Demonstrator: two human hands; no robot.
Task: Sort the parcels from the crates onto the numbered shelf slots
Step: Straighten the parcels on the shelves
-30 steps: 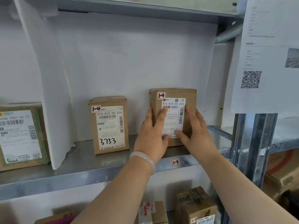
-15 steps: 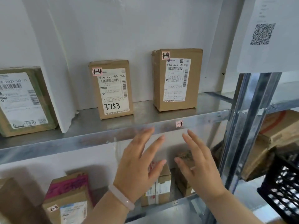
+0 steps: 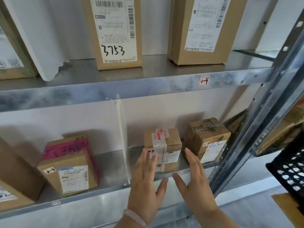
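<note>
**Empty hands below slot 1-4, next parcel to be fetched**

Take the red "1-4" tag [image 3: 204, 80] on the front edge of the upper shelf [image 3: 131, 89] as the landmark. Just above it, slightly to its right, stands an upright brown parcel [image 3: 202, 30] with a white shipping label; to the tag's upper left, well apart from that one, stands a second upright parcel [image 3: 117, 32] marked "3753" by hand. Both rest square on the shelf, labels facing out.

Below the tag, both hands hover in front of the lower shelf. The left hand [image 3: 146, 183] and the right hand [image 3: 195, 185] hold nothing; each grip is spread, fingers loosely extended, palms turned toward each other. Behind them sits a small taped parcel [image 3: 162, 148] tagged "2-4", with another "2-4" parcel [image 3: 208, 139] just to its right. A pink-topped parcel [image 3: 69, 163] tagged "2-3" stands far down-left of the landmark, beyond a thin white divider [image 3: 121, 137].

The step in hand looks like returning for another parcel. A black crate [image 3: 289, 173] shows low and to the right of the tag. To do it well: read the handwritten slot tag on the next parcel before lifting, take it with both palms on opposite sides, and match it to the shelf-edge tag before setting it down upright, label outward.
</note>
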